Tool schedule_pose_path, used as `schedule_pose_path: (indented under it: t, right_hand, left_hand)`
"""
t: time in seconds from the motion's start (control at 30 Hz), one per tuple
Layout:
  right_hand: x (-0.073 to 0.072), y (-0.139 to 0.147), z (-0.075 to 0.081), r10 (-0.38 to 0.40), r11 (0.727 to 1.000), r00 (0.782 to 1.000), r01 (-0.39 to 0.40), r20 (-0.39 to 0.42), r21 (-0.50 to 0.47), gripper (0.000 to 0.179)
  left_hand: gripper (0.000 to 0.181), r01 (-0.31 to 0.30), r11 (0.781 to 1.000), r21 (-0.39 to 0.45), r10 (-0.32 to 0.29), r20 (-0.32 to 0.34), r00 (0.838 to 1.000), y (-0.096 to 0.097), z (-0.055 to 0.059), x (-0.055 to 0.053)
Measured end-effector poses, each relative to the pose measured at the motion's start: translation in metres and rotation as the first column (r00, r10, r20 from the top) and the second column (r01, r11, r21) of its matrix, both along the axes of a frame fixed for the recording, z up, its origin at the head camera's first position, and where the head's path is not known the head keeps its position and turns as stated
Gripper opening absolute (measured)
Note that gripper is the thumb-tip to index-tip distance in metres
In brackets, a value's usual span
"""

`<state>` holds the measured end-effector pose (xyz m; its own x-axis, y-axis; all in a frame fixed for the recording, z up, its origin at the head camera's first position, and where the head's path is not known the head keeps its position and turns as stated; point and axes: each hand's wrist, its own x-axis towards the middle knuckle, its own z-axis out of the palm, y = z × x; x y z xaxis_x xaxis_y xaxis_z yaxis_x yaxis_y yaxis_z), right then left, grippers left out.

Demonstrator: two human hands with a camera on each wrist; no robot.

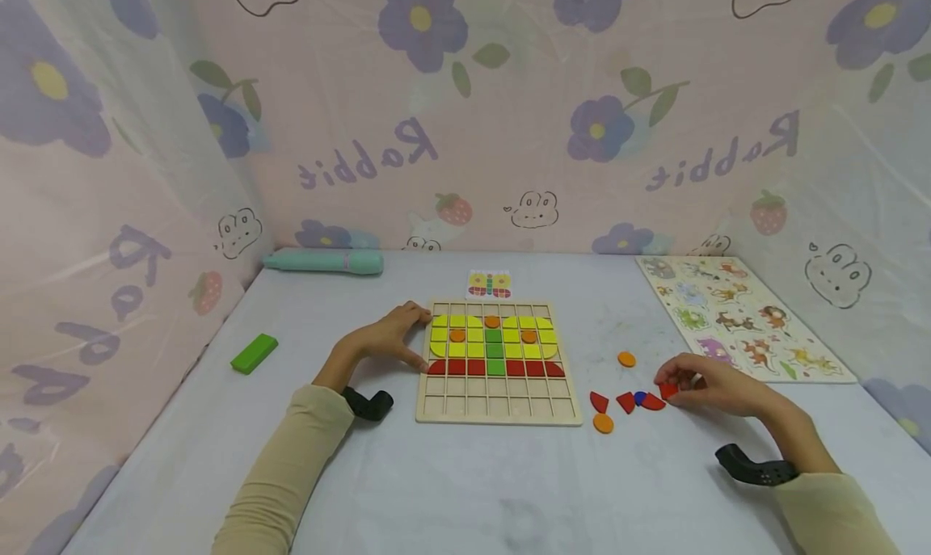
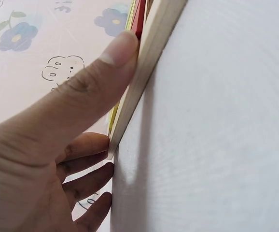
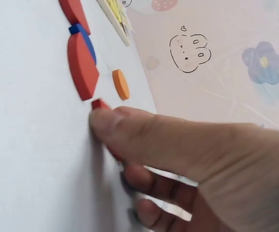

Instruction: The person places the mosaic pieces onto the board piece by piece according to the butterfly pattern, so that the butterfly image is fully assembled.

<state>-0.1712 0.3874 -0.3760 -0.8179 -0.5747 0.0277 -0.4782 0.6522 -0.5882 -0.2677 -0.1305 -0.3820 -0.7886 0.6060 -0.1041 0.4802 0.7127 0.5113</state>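
Note:
A wooden grid board (image 1: 498,409) lies mid-table, with yellow, green, red and orange flat pieces set in its upper rows. At its left side is my left hand (image 1: 393,334), fingers extended along the edge and thumb tip beside the end red piece (image 2: 138,21). To the right of the board, my right hand (image 1: 716,384) pinches a small red piece (image 1: 667,391) between thumb and fingers, close over the table; the fingers cover most of it. Near that hand lie several red quarter-round pieces (image 1: 653,402), a blue round piece (image 1: 640,398) and two orange discs (image 1: 626,359).
Behind the board lies a small pattern card (image 1: 490,284). An animal picture board (image 1: 735,317) occupies the back right. Toward the left are a green block (image 1: 254,354) and a teal tube-shaped case (image 1: 323,262). Printed curtains surround the table on three sides.

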Motion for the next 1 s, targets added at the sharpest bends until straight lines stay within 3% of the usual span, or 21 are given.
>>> schedule_pose_path:
  t: [0.23,0.43,0.63,0.8,1.0]
  right_hand:
    - [-0.003,-0.018,-0.001,-0.039,0.999,0.991,0.037,-0.127,-0.021,0.024]
    - [-0.014,-0.058,-0.003,0.064,0.990,0.968,-0.091,-0.241,-0.104,0.026]
    - [-0.021,-0.104,-0.005,0.185,0.971,0.959,-0.212,-0.214,-0.108,0.026]
    - [-0.023,-0.127,-0.009,0.217,0.970,0.961,-0.232,-0.170,-0.073,0.026]
    - [-0.024,-0.135,-0.009,0.229,0.969,0.953,-0.242,-0.201,-0.046,0.023]
  left_hand:
    - [0.086,0.002,1.000,0.006,-0.002,0.003,1.000,0.000,0.002,0.002]
    - [0.085,0.005,1.000,0.013,-0.004,-0.004,1.000,0.000,0.004,0.004]
    - [0.085,0.007,1.000,0.025,-0.007,0.009,1.000,0.001,0.004,0.005]
    - [0.084,0.006,1.000,0.020,-0.006,0.007,1.000,0.001,0.004,0.005]
    - [0.084,0.005,1.000,0.015,-0.005,0.003,1.000,0.000,0.004,0.004]
